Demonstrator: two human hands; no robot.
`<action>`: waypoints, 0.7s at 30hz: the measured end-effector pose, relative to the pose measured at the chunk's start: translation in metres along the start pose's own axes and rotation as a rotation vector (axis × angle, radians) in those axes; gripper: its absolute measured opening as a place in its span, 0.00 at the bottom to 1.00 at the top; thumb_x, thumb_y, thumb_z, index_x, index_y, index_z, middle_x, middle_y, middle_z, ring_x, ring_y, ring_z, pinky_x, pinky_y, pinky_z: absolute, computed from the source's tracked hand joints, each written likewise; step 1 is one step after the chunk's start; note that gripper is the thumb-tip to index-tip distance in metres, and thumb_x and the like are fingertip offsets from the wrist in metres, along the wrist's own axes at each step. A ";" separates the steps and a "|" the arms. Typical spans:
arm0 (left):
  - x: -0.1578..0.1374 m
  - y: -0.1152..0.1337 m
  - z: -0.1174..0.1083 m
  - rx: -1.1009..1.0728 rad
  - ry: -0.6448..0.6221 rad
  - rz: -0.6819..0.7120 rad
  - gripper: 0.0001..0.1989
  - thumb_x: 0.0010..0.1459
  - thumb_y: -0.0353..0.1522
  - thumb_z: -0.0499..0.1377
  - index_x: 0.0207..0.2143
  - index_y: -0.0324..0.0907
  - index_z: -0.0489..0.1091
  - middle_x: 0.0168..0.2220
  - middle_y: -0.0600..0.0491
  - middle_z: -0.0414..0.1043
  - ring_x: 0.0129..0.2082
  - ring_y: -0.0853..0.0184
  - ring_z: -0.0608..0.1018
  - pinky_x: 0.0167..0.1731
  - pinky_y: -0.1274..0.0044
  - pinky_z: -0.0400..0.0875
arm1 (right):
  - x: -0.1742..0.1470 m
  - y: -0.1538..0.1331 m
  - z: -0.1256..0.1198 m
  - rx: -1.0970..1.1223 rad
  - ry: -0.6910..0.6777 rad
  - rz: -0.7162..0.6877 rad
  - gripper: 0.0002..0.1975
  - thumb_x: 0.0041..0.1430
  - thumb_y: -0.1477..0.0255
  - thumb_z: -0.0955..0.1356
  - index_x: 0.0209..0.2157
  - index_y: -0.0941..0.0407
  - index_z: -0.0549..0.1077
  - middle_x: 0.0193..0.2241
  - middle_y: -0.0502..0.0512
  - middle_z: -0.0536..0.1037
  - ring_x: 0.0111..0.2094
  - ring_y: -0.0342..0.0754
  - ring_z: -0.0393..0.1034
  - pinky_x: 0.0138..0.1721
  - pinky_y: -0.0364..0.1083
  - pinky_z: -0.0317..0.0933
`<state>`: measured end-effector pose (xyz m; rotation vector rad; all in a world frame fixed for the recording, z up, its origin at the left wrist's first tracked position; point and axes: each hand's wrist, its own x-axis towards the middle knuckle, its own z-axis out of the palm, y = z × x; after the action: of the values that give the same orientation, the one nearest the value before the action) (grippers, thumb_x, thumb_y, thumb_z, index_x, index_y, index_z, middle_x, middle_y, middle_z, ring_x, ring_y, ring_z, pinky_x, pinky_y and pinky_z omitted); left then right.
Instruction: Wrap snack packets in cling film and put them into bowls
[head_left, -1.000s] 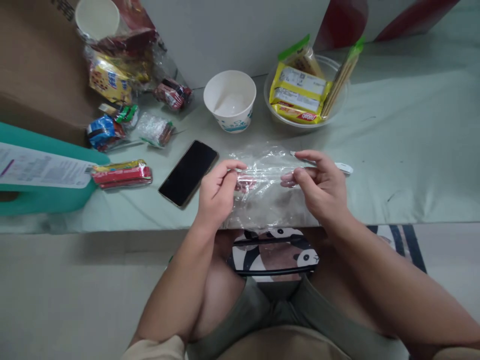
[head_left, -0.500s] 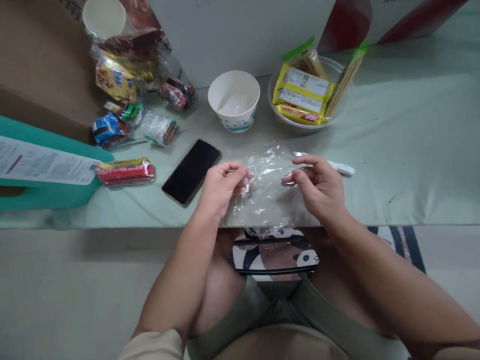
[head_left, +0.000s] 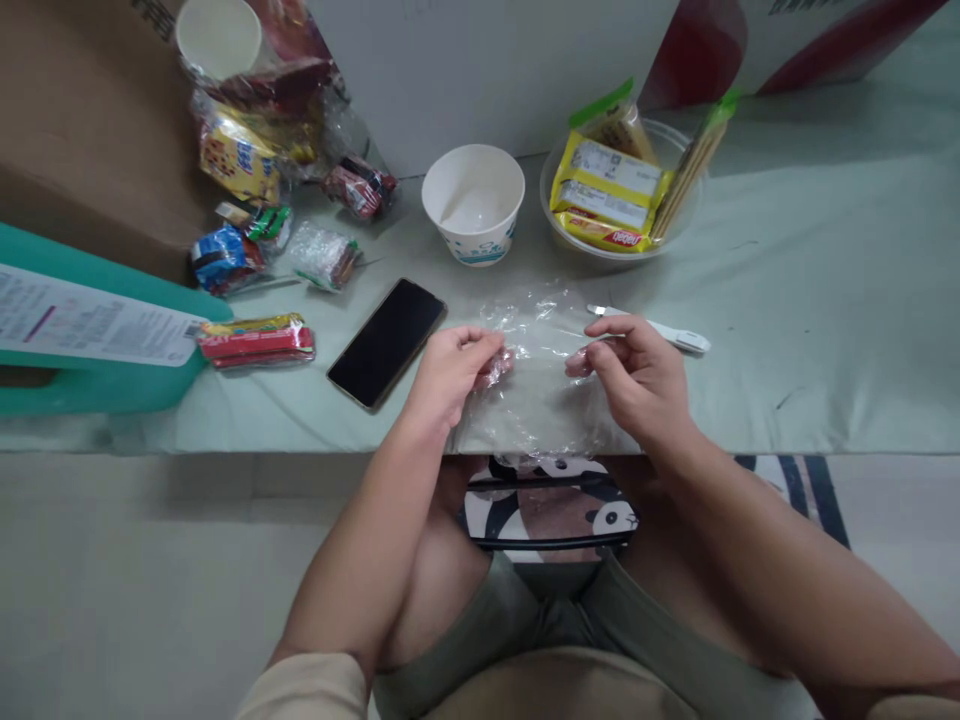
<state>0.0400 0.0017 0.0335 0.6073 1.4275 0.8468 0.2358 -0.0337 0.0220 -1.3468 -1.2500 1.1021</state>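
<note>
A clear plastic bag (head_left: 536, 400), thin and crinkled, spreads between my hands at the table's front edge. My left hand (head_left: 461, 370) pinches its left side between thumb and fingers. On the other side, my right hand (head_left: 634, 375) has its thumb and fingertips closed on the bag's right side. Just behind the right fingers lies a white utility knife (head_left: 679, 337), its blade tip pointing left. A black phone (head_left: 388, 343) rests to the left of my left hand. Behind the bag stands a white paper cup (head_left: 476, 205) with a blue print, upright.
A clear plastic bowl (head_left: 559, 235) holds yellow snack packs (head_left: 607, 190) and wrapped biscuit sticks (head_left: 694, 165). Red packets (head_left: 259, 345) lie beside a teal carton (head_left: 112, 390) at left. Several wrapped snacks (head_left: 240, 155) crowd the back left, near a cardboard box (head_left: 82, 130).
My left hand has shifted slightly right, still pinching the bag. The bag's middle looks flatter and smoother. The whole view has drifted a little.
</note>
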 end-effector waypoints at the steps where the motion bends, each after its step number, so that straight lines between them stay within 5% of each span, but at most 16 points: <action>1: 0.000 0.000 0.001 -0.003 0.015 0.026 0.09 0.56 0.30 0.68 0.25 0.39 0.72 0.24 0.51 0.76 0.21 0.74 0.77 0.18 0.85 0.65 | 0.000 0.000 0.000 0.002 -0.001 -0.002 0.06 0.63 0.66 0.68 0.40 0.52 0.72 0.25 0.48 0.79 0.28 0.45 0.79 0.36 0.49 0.76; 9: 0.000 0.005 -0.015 0.049 -0.034 0.179 0.09 0.53 0.30 0.69 0.25 0.40 0.71 0.27 0.50 0.80 0.21 0.72 0.79 0.15 0.85 0.62 | 0.001 0.004 -0.008 -0.064 0.010 -0.003 0.06 0.63 0.66 0.69 0.41 0.52 0.73 0.24 0.48 0.79 0.29 0.47 0.80 0.36 0.50 0.74; 15: 0.003 0.015 -0.038 0.124 -0.051 0.195 0.14 0.50 0.35 0.71 0.24 0.40 0.68 0.22 0.51 0.77 0.20 0.71 0.79 0.17 0.84 0.65 | 0.010 0.004 -0.020 0.001 0.148 -0.001 0.03 0.62 0.70 0.70 0.38 0.52 0.74 0.24 0.47 0.79 0.26 0.43 0.78 0.33 0.45 0.75; 19: -0.005 0.009 -0.022 0.060 -0.239 0.021 0.22 0.54 0.46 0.68 0.42 0.42 0.68 0.31 0.50 0.81 0.30 0.65 0.84 0.28 0.79 0.76 | 0.013 0.007 -0.014 0.077 0.127 -0.036 0.04 0.63 0.68 0.70 0.38 0.52 0.73 0.25 0.47 0.80 0.24 0.42 0.77 0.30 0.43 0.74; 21: -0.008 0.005 -0.012 0.013 -0.301 0.073 0.33 0.53 0.45 0.70 0.55 0.46 0.60 0.37 0.51 0.82 0.35 0.64 0.85 0.37 0.75 0.79 | 0.011 0.007 -0.010 0.081 0.074 -0.072 0.04 0.63 0.67 0.70 0.38 0.52 0.74 0.26 0.47 0.80 0.24 0.42 0.78 0.29 0.43 0.75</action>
<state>0.0278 -0.0035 0.0408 0.7667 1.1435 0.7677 0.2471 -0.0240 0.0163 -1.2610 -1.1791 1.0324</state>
